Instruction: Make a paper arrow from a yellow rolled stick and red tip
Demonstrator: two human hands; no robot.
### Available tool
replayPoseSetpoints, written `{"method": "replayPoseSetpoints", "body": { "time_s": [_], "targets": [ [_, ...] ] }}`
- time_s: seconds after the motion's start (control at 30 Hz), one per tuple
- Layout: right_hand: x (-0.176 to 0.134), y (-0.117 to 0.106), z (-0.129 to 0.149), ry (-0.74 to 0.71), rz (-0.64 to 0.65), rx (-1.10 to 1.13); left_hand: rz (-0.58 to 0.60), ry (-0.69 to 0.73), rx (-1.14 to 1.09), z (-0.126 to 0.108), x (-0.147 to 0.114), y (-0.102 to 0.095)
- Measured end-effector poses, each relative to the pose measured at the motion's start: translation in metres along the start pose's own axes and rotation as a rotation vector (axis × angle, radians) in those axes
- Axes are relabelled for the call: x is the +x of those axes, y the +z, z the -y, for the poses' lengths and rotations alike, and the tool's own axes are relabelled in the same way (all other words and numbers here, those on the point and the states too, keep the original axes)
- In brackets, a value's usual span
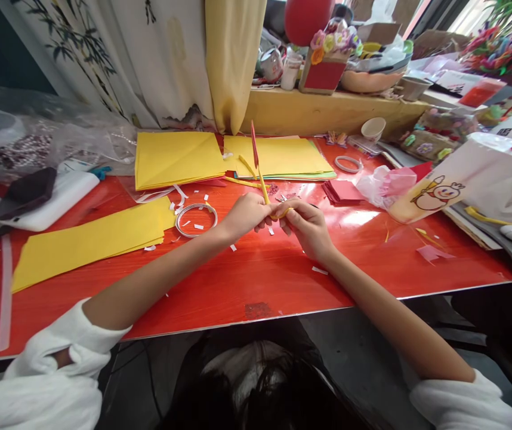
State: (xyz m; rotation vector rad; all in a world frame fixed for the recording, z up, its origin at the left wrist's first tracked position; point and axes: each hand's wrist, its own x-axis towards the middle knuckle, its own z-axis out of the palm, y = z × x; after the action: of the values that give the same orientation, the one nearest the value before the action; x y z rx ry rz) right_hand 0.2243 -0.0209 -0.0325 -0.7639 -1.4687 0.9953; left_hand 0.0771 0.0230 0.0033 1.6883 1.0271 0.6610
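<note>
A slim paper piece (262, 182), yellow below with a pointed red upper end, stands upright from between my hands. My left hand (250, 211) is closed, its fingers pinching the yellow lower end. Against it, my right hand (306, 225) is closed too, thumb and fingers pressed on the same yellow end. The fingertips cover exactly how the paper is folded there. Both hands are just above the red table (238, 286). To the left of them lies a roll of tape (178, 222), with small white paper scraps around it.
Yellow paper stacks lie at the back left (179, 158), back middle (283, 156) and left (90, 245). Red paper squares (344, 191) and another tape roll (340, 166) are right of my hands. A drink cup (435, 185) stands at the right, plastic bags (59, 140) at the left.
</note>
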Motion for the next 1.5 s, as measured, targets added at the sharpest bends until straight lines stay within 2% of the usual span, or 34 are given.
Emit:
{"method": "replayPoseSetpoints", "body": {
  "time_s": [0.17,0.33,0.47,0.6,0.7,0.87,1.13,1.23,1.4,1.5],
  "targets": [
    [0.002,-0.005,-0.004,0.064,0.028,-0.010,-0.022,0.040,0.176,0.000,0.003,-0.001],
    [0.004,-0.009,-0.008,0.036,0.135,-0.084,0.002,0.014,0.202,0.009,0.008,-0.002],
    [0.006,-0.011,-0.006,0.082,0.087,0.062,0.099,0.022,-0.033,0.010,0.010,-0.008],
    [0.006,-0.015,-0.001,0.191,-0.022,0.302,0.170,0.132,-0.415,0.003,0.007,-0.016],
    [0.006,-0.015,0.003,0.243,-0.072,0.383,0.219,0.197,-0.590,-0.001,0.004,-0.016],
    [0.006,-0.010,0.005,0.317,-0.088,0.381,0.290,0.177,-0.680,0.001,0.002,-0.009],
    [0.005,-0.012,0.005,0.323,-0.008,0.383,0.345,0.206,-0.617,0.002,-0.003,0.002],
    [0.005,-0.011,0.006,0.311,-0.012,0.361,0.328,0.197,-0.602,0.003,-0.002,0.004],
    [0.002,-0.003,0.011,0.204,-0.195,0.067,0.084,0.196,-0.624,0.001,0.001,-0.004],
    [-0.001,0.005,0.014,0.227,-0.191,-0.072,0.036,0.208,-0.556,0.002,0.002,-0.006]
  ]
}}
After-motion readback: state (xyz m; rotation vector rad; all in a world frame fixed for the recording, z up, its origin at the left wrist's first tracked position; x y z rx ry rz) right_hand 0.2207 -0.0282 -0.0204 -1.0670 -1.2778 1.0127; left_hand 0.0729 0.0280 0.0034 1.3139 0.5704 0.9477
